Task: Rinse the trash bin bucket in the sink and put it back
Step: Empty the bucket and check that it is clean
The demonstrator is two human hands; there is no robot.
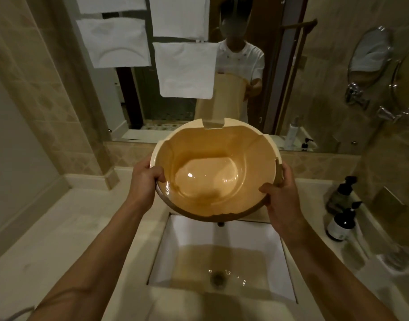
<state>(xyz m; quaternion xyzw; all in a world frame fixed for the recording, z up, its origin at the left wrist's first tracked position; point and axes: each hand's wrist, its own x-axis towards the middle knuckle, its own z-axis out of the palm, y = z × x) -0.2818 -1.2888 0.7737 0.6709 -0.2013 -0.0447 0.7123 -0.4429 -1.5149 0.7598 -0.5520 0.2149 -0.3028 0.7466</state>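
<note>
- Both grips hold: left hand (144, 179) and right hand (281, 195) curl round the trash bin bucket (212, 172) rim, above the sink (263, 239).
- Water inside; rinsing looks underway, emptying and returning remain.

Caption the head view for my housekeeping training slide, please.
Both hands, left hand and right hand, hold the beige bucket by its rim above the white sink, water pooled inside.
</note>
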